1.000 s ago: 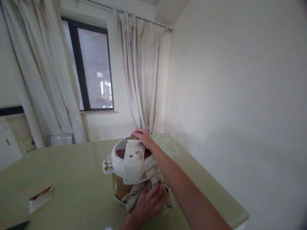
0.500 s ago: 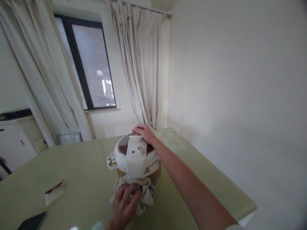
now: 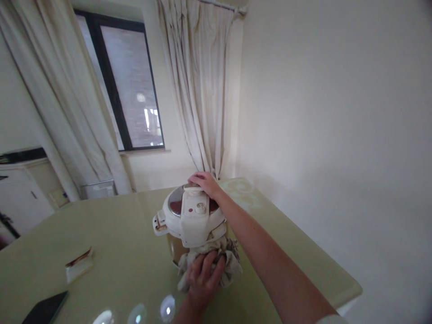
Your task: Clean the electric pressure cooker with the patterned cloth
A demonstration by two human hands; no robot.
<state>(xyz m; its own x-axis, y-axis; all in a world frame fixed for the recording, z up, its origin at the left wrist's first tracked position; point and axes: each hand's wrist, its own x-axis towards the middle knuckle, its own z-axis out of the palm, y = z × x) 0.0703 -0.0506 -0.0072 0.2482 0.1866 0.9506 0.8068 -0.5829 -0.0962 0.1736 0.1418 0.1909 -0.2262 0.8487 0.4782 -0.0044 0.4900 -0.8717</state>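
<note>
Reflections (image 3: 168,307) of round lights gleamed on the nearest strip of the glossy green table (image 3: 128,234), between a dark flat slab (image 3: 47,308) on the left (its lower end was cut off from view) and the pale edge of a sleeve (image 3: 332,320) on the right. Just beyond the slab lay a small white-and-brown packet (image 3: 80,266). The left hand (image 3: 204,274) had its fingers bent into a bunched, pale cloth (image 3: 232,267), gripping it against the lower front of a white-lidded electric pressure cooker (image 3: 199,227), below the lid's overhang. The cooker stood upright on the table, its side handle (image 3: 159,224) jutting left and a knob (image 3: 200,207) and red spot showing on its lid. The right hand (image 3: 207,183) reached over the far part, fingers lying bent across the lid handle (image 3: 194,188); whether they closed around it could not be told. Past the table stood a white cabinet (image 3: 20,193) on the left, then pale curtains (image 3: 202,81) hanging on both sides of a dark-framed window (image 3: 130,81), with a plain wall (image 3: 320,112) running along the right.
</note>
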